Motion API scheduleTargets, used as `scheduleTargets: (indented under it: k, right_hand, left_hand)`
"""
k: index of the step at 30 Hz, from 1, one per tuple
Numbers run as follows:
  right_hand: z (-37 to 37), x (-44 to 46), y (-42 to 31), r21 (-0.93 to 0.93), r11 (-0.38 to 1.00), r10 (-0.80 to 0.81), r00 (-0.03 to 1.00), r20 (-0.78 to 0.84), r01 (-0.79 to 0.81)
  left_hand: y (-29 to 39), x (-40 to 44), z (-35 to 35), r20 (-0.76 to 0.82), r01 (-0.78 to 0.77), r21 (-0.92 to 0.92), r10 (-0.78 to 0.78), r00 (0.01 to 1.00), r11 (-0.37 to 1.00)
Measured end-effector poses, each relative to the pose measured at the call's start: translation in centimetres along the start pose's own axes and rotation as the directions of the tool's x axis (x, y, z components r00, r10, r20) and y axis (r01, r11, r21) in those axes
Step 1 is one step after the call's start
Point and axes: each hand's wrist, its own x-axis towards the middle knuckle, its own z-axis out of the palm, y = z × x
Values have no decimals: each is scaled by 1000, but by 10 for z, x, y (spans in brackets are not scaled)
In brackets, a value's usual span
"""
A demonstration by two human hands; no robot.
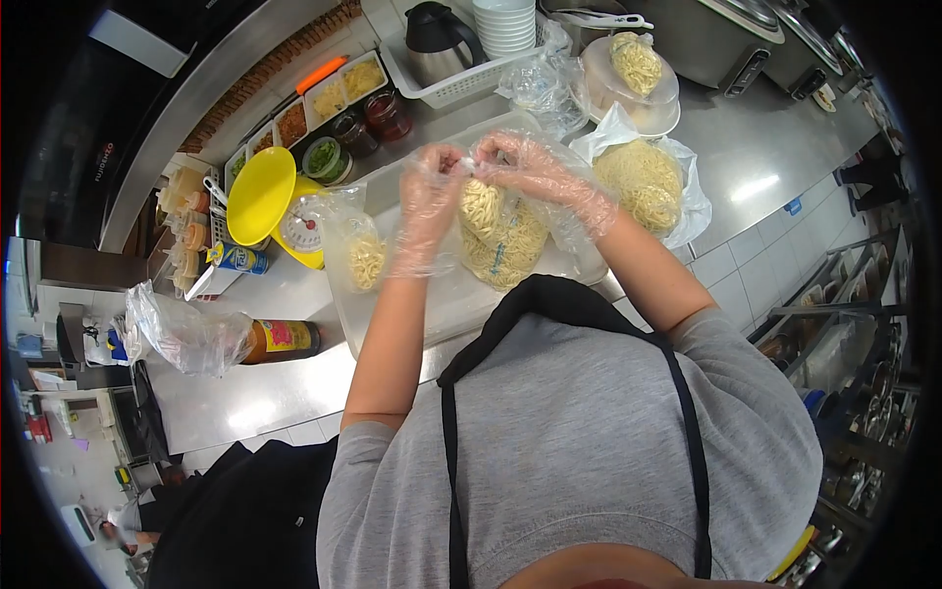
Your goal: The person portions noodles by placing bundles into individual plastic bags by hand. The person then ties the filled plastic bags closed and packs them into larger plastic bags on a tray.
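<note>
Both my hands wear clear plastic gloves and meet above a translucent tray (pixel 368 319). My left hand (pixel 432 187) and my right hand (pixel 525 169) pinch the gathered top of a small clear bag of noodles (pixel 481 211), their fingertips close together. Below that bag, inside the tray, lies a larger heap of noodles (pixel 505 257) in printed clear plastic. Left of my left forearm, another bagged portion of noodles (pixel 366 261) rests in the tray. Exactly how the bag's neck is folded is hidden by my fingers.
A yellow kitchen scale (pixel 300 228) with a yellow pan (pixel 261 196) stands left. To the right are a big noodle pile (pixel 638 187) on plastic and a bagged portion (pixel 636 64) on a covered container. Jars (pixel 387 116), a thermal jug (pixel 439 49) and stacked bowls (pixel 505 27) line the back.
</note>
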Motion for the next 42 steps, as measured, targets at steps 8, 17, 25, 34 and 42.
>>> scheduleTargets:
  k: [8,17,25,34,42]
  right_hand:
    - [7,-3,3,-185,978,72,990,-118,-93]
    - [22,-12,-21,-283,948,107,983,-148,-146]
    - [6,-10,-34,-74,909,400,908,-125,-410]
    - [-100,-43,-21,734,551,269,748,-606,396]
    - [-230,-49,41,226,809,108,241,-964,543]
  left_hand:
    - [-9,-10,-22,166,29,-341,29,986,940]
    - [-10,-8,-1,35,-133,-90,137,990,987]
    - [4,-15,12,-89,-134,-482,105,991,866]
    - [29,-12,-27,-230,-83,-493,-39,972,866]
    - [25,-30,-69,-388,73,-366,-224,894,928]
